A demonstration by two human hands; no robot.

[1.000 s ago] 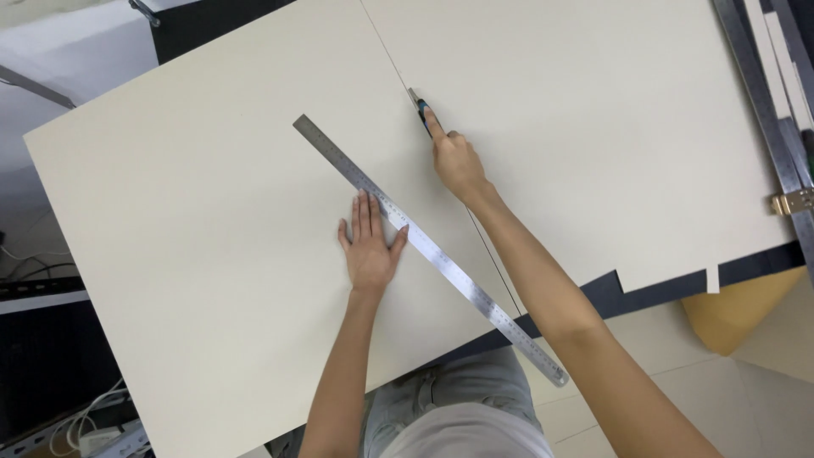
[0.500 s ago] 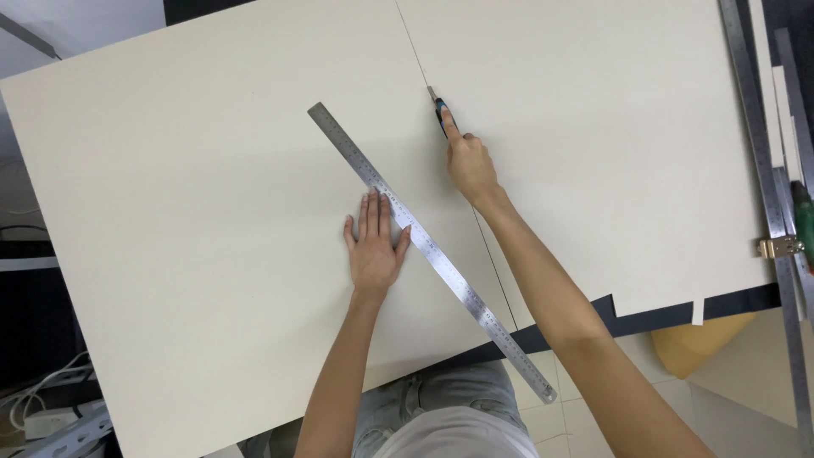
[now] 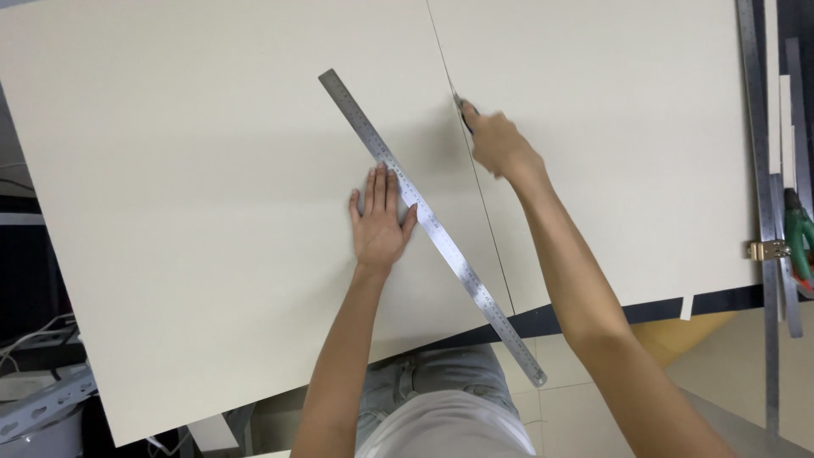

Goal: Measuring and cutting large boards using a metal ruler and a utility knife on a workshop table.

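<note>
Cutting stage in hand, by appearance. Right hand point(image 3: 498, 146) is clenched around a dark-handled utility knife point(image 3: 464, 112), blade tip just beyond the knuckles on a thin seam line in the large cream-coloured flat board point(image 3: 195, 195). Left hand point(image 3: 381, 222) lies flat, fingers point(image 3: 379, 187) extended and close together, pressing the board. A long steel ruler point(image 3: 428, 222) touches its thumb side, lying diagonal, off the seam. Continuing likely requires steady downward pressure along that line.
</note>
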